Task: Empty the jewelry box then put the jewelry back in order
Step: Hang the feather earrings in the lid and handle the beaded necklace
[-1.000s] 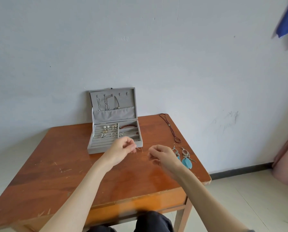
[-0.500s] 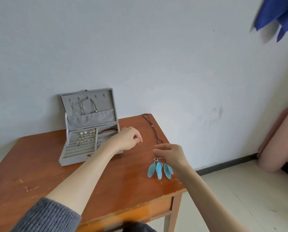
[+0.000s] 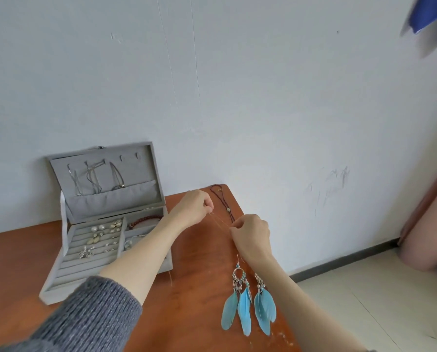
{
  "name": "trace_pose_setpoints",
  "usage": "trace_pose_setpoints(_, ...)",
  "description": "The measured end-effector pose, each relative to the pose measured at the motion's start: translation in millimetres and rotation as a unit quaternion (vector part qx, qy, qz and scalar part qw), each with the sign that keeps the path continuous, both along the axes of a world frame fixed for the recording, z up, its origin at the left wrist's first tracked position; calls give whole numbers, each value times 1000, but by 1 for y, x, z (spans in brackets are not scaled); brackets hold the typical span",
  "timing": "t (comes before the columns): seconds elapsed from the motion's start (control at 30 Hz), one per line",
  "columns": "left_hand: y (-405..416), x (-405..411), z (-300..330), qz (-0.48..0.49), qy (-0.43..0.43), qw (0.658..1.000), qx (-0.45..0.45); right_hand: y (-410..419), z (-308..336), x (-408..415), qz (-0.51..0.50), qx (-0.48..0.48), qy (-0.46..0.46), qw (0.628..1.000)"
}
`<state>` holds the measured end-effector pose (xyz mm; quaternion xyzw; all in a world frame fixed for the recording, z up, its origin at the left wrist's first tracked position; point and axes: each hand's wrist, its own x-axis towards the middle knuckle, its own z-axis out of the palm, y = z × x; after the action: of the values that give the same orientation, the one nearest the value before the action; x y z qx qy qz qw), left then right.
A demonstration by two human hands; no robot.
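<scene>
Clearly we have a thin, light, limp chain (image 3: 221,223) pinched taut between left hand (image 3: 196,206) and right hand (image 3: 250,233) above the table (image 3: 199,288), beside the box (image 3: 105,224); it tangles easily, so we'd grip its ends.

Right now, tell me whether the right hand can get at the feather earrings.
Probably not freely: the right hand pinches a thin chain with the left hand. The feather earrings lie uncovered beside its forearm.

I see matt grey felt-like jewelry box (image 3: 105,199), glossy scratched wood table (image 3: 194,301), soft blue feather earrings (image 3: 247,308), knit sleeve (image 3: 93,318).
</scene>
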<state>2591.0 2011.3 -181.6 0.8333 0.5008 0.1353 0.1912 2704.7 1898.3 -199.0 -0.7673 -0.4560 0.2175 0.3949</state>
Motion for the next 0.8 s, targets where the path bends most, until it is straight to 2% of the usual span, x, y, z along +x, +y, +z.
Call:
trace_pose_setpoints(0.2,18,11,-21,-22,0,1000,-10,13,-7,0,44,-32,-113,992)
trace_pose_setpoints(0.6,17,24,-31,-43,-46,997,38,10,-12,-2,112,-21,-257,960)
trace_pose_setpoints(0.8,14,16,-29,-45,-21,998,42,4,-12,2,129,-24,-293,947)
